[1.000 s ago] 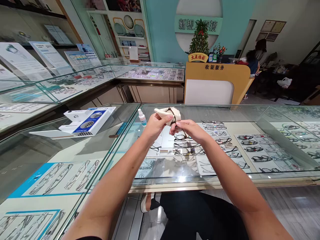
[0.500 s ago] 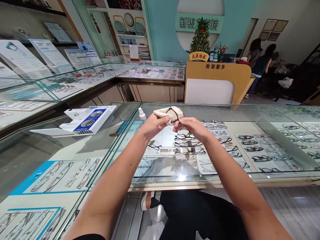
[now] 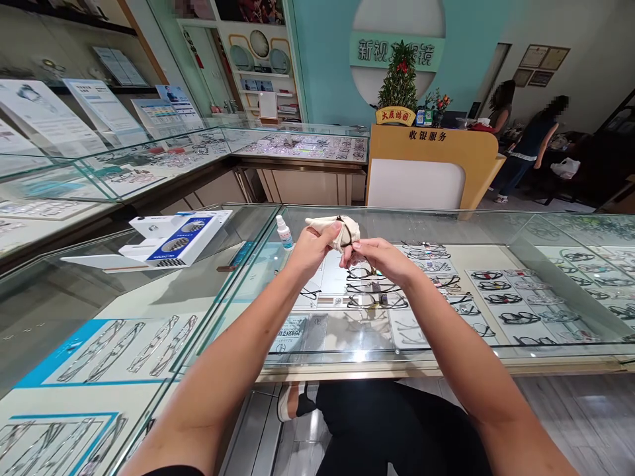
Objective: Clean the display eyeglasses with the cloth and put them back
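Above the glass display counter, my left hand pinches a cream cleaning cloth wrapped around one lens of a dark-framed pair of glasses. My right hand is closed on the other side of the same glasses, fingers pressed together at the frame. Both hands meet in the middle of the view, a little above the counter top. Most of the frame is hidden by the cloth and my fingers.
A small white spray bottle stands on the glass left of my hands. A blue-and-white box lies on the left counter. Rows of glasses fill the case below. Two people stand far right by the orange cashier desk.
My hands have kept the cloth and glasses in place with small rubbing shifts. The people at the back right have moved further right.
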`<state>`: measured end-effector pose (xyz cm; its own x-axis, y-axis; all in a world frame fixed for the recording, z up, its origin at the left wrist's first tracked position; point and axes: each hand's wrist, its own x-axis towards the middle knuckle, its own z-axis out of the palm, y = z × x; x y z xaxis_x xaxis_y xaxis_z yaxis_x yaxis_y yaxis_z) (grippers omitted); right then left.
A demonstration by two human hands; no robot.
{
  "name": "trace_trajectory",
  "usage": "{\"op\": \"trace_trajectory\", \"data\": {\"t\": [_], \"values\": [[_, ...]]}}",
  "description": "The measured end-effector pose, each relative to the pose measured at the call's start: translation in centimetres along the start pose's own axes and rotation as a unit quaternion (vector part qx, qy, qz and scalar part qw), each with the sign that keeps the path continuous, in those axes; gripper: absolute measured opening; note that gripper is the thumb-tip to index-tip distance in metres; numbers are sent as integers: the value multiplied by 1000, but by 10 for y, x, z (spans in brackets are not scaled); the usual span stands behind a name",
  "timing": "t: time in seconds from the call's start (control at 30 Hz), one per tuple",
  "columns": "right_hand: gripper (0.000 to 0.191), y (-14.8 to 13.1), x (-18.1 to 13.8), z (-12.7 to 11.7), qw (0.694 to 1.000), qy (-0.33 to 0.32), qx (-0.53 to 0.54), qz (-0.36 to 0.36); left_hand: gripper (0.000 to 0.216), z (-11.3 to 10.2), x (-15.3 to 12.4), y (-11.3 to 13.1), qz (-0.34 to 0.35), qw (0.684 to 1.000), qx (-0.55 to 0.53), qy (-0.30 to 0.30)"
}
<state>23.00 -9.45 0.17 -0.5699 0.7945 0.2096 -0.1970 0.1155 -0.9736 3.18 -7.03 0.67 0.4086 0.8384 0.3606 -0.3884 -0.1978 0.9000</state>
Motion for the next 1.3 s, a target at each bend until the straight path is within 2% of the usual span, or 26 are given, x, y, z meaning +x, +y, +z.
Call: {"op": "trace_trajectory", "data": {"t": [0.17, 0.27, 0.33, 0.4, 0.5, 0.57, 0.73, 0.83, 0.97, 1.07, 1.17, 1.3], "values": [[49, 3, 1, -6, 999, 49, -19, -15, 52, -12, 7, -4, -5, 998, -39, 39], [44, 2, 1, -14, 987, 132, -47, -74, 60, -21, 10, -5, -12, 996, -43, 73], [42, 0, 0, -19, 972, 193, -75, -112, 63, -25, 9, -5, -31, 997, -27, 58], [43, 0, 1, -23, 962, 221, -96, -129, 64, -25, 7, -7, -57, 998, -11, 14], [46, 4, 3, -22, 964, 210, -99, -132, 63, -21, 3, -12, -96, 994, -4, -52], [46, 8, 5, -18, 971, 191, -76, -126, 60, -17, 1, -16, -113, 991, -8, -73], [45, 11, 6, -8, 986, 147, 14, -82, 53, -13, 0, -21, -125, 989, -16, -83], [45, 7, 6, -7, 985, 156, 50, -62, 53, -17, 1, -19, -120, 989, -13, -91], [42, 2, 5, -9, 979, 181, 51, -83, 52, -20, 2, -15, -121, 987, -9, -101], [42, 5, 5, -8, 982, 156, 46, -94, 53, -20, 0, -13, -138, 983, -21, -119], [45, 10, 6, -4, 988, 127, 39, -77, 58, -15, -3, -15, -146, 983, -51, -101], [54, 16, 7, 2, 989, 130, 47, -46, 70, -7, -8, -19, -153, 985, -77, -28]]}}
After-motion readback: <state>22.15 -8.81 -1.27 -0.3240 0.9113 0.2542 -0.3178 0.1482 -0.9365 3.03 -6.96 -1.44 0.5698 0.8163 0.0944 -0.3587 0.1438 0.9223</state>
